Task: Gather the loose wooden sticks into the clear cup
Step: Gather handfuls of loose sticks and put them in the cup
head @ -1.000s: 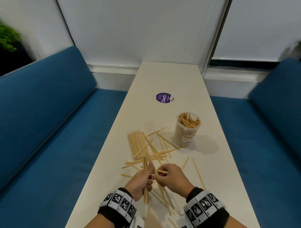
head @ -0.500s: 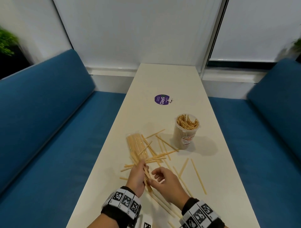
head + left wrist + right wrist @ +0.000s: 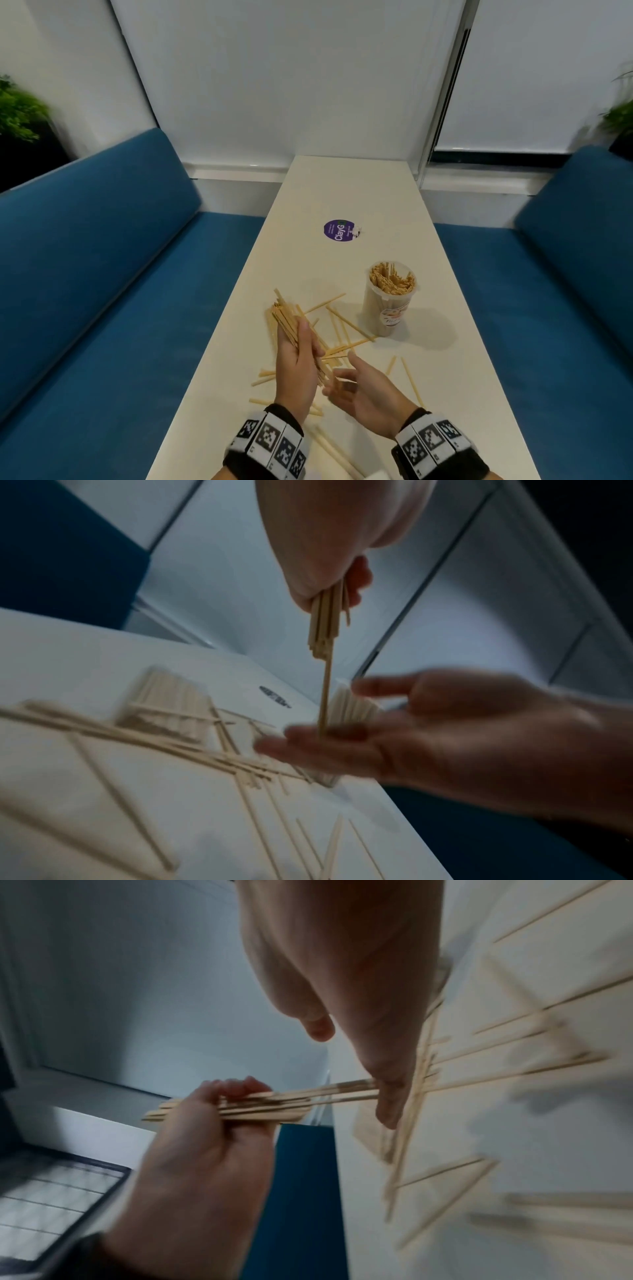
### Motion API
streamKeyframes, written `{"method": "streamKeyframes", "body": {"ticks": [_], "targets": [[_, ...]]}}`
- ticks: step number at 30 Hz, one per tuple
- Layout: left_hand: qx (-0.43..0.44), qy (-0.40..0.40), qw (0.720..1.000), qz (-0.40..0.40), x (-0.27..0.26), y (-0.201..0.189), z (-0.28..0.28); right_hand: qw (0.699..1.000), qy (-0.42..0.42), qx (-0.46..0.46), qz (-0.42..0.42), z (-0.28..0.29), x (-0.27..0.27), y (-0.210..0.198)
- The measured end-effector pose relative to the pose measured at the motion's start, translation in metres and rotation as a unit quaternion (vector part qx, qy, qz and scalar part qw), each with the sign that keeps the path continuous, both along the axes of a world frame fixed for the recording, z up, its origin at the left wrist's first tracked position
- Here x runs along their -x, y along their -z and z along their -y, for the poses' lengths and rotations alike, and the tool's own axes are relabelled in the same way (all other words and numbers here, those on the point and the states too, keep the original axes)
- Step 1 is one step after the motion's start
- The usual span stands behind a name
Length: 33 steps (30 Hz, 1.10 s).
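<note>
My left hand [image 3: 303, 342] grips a bundle of wooden sticks [image 3: 284, 317] above the white table [image 3: 342, 192], its far ends pointing away to the left. My right hand [image 3: 354, 385] is open, palm up, with straight fingers at the bundle's near ends. In the left wrist view one stick [image 3: 325, 691] juts out of the bundle and meets the right palm [image 3: 428, 729]. The clear cup [image 3: 390, 301], full of upright sticks, stands to the right beyond the hands. Loose sticks [image 3: 347, 330] lie scattered between the hands and the cup.
A purple round sticker [image 3: 338, 230] lies farther up the narrow table. Blue benches [image 3: 102, 274] run along both long sides. More loose sticks [image 3: 411, 380] lie right of my right hand and near the front edge [image 3: 329, 448].
My left hand has raised its bundle off the table and tilted it. My right hand has opened and now faces palm up at the bundle's near ends.
</note>
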<state>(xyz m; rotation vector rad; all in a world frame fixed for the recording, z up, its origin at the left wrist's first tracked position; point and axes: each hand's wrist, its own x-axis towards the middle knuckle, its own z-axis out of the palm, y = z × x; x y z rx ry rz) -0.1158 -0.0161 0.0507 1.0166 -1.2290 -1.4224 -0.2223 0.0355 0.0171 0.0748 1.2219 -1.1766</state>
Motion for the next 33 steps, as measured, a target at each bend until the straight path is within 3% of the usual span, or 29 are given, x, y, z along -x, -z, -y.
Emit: {"method": "streamKeyframes", "body": {"ticks": [6,11,14,16,18,22,25,33], "targets": [[0.067,-0.014,0.997,0.029,0.003,-0.013,0.002,0.998,0.001,0.028,0.047,0.006,-0.019,-0.022],[0.041,0.0,0.998,0.055,0.0,-0.012,-0.011,0.993,-0.049,0.089,0.067,-0.002,-0.022,-0.047],[-0.029,0.051,0.994,0.088,-0.006,-0.018,-0.015,0.982,-0.165,0.07,-0.063,-0.006,-0.017,-0.05],[-0.095,0.133,0.984,0.076,-0.01,-0.024,-0.016,0.954,-0.214,0.107,-0.182,-0.008,-0.011,-0.051],[-0.159,0.22,0.96,0.07,-0.011,-0.029,-0.019,0.934,-0.204,0.175,-0.235,-0.008,-0.004,-0.055],[-0.25,0.344,0.902,0.071,-0.01,-0.032,-0.029,0.923,-0.181,0.253,-0.226,-0.004,0.0,-0.074],[-0.283,0.349,0.893,0.036,-0.011,-0.035,-0.028,0.917,-0.166,0.262,-0.252,-0.004,-0.005,-0.079],[-0.243,0.418,0.875,0.019,-0.032,-0.037,-0.006,0.873,-0.053,0.352,-0.334,-0.009,-0.025,-0.091]]}}
